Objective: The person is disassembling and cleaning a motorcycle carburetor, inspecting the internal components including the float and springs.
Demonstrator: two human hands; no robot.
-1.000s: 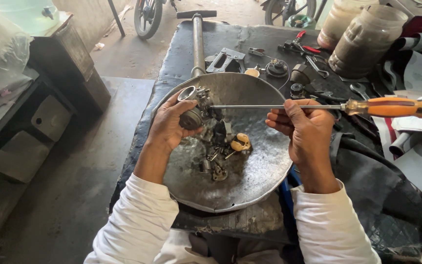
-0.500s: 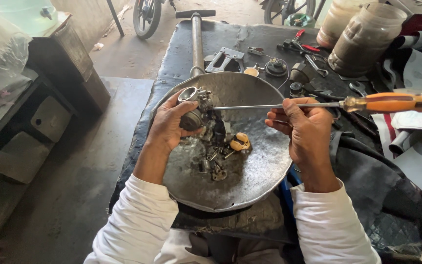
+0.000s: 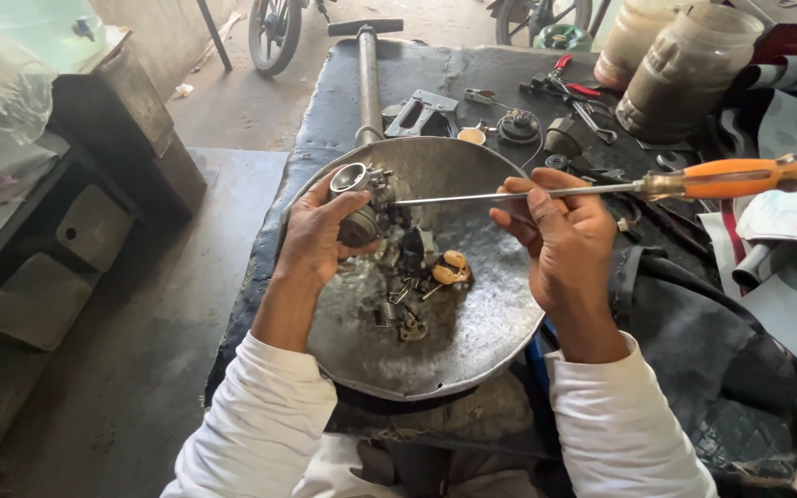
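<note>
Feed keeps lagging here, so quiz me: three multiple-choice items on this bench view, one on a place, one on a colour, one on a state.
1. Where do the loose small parts lie?
A. in the round metal pan
B. on the floor
C. in a jar

2. What colour is the screwdriver handle?
A. blue
B. orange
C. green

3. How does the right hand hold the screwdriver?
A. by the handle
B. by the shaft, with the handle free
C. not at all

Answers: 1 A, they sit in the pan's middle. 2 B, the handle is orange. 3 B, fingers pinch the shaft while the left hand grips the carburetor.
</note>
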